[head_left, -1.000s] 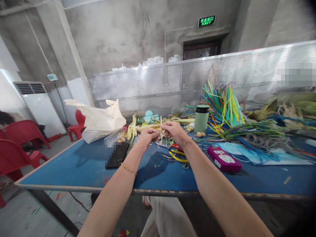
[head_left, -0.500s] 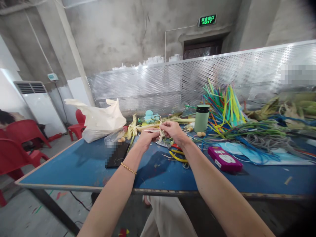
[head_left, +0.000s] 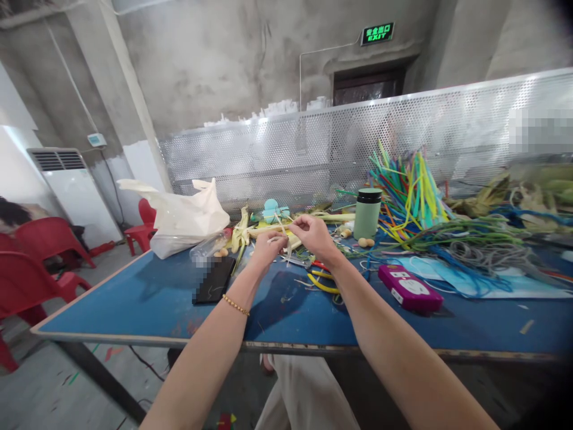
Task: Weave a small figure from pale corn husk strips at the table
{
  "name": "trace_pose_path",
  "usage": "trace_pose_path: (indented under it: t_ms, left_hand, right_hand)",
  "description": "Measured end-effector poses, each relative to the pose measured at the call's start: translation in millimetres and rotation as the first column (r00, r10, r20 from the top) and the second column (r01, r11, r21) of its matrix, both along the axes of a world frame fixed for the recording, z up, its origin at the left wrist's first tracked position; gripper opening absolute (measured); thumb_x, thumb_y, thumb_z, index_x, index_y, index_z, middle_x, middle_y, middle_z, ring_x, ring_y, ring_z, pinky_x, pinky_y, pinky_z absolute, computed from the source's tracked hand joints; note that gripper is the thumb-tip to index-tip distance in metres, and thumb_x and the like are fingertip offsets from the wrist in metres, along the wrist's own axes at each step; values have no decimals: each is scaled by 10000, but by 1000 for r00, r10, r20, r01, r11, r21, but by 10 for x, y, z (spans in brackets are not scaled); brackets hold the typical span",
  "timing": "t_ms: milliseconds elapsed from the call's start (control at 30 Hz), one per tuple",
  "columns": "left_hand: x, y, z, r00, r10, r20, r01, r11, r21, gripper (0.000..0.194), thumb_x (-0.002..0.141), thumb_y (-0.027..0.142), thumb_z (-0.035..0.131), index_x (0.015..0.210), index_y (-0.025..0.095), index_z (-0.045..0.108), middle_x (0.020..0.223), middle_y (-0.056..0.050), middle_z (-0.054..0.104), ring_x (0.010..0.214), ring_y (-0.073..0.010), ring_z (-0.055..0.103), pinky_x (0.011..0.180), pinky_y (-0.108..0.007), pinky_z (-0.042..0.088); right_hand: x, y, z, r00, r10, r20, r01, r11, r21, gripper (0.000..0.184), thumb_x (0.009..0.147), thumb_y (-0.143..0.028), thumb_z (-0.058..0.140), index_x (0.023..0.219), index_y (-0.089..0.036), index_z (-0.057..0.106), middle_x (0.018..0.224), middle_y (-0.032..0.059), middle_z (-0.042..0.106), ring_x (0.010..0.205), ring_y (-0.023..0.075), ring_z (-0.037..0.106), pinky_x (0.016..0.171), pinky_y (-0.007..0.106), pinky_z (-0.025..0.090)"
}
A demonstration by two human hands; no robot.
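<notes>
While a pale strip (head_left: 282, 227) stands above mid-table, left hand (head_left: 268, 248) pinches it narrowly; right hand (head_left: 315, 236) is at 3 o'clock, grip too small to tell. Yellow-handled tool (head_left: 321, 286) at 5, green jar (head_left: 367, 218) further toward 3.

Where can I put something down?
Bare on the table: left corner between white bag, black slab and front edge; strip between purple box and that edge. Crowded: back right, with colourful strands and tangled cords, and around left hand and right hand.
</notes>
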State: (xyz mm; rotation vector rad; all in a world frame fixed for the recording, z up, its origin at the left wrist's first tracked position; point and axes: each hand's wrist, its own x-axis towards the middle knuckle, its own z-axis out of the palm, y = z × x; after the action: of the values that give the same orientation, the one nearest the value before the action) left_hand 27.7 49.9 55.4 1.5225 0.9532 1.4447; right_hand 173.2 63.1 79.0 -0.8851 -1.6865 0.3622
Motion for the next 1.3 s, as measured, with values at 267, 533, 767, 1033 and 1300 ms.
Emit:
trace_pose_path:
  t_ms: [267, 533, 767, 1033, 1300]
  left_hand:
    - [-41, 111, -123, 959, 156, -238, -119, 979, 165, 154, 654, 198, 592, 510, 161, 552, 458, 21, 456, 481, -92, 380, 501, -245, 247]
    - [-41, 130, -176, 976, 142, -167, -112, 977, 181, 109, 641, 219, 587, 547, 175, 556, 480, 11, 460, 542, -123, 416, 522, -240, 289]
    - [-15, 126, -156, 985, 52, -165, -38, 995, 88, 92, 615, 185, 616, 545, 166, 560, 498, 11, 500, 496, -102, 415, 497, -239, 284]
    - [-40, -37, 29, 980, -190, 55, 191, 981, -23, 318, 648, 415, 768, 617, 136, 617, 574, -22, 581, 511, -89, 474, 516, -234, 302]
    - [-58, -15, 42, 991, -95, 95, 96, 995, -10, 284, 624, 372, 778, 606, 137, 621, 575, -13, 572, 553, -105, 516, 551, -242, 340]
  right_hand:
    - [-76, -180, 23, 936, 253, 244, -258, 966, -11, 352, 697, -87, 564, 986, -167, 749, 680, -21, 576, 572, 86, 444, 570, 222, 363]
    - [-92, -176, 25, 912, 352, 210, -356, 934, -20, 111, 759, -201, 647, 806, -175, 744, 766, 26, 658, 630, 108, 527, 609, 236, 430]
    - [-69, -201, 44, 868, 485, 109, -469, 871, -145, 82, 779, -250, 658, 749, -174, 671, 739, 28, 668, 671, 138, 607, 611, 250, 481]
    - [37, -262, 118, 860, 459, -222, -502, 839, -208, 255, 789, -405, 701, 870, -182, 606, 623, -11, 623, 531, 114, 567, 540, 251, 498]
    - [17, -228, 102, 855, 411, -316, -490, 841, -231, 444, 778, -579, 688, 716, -145, 617, 662, 43, 651, 588, 121, 613, 570, 250, 523]
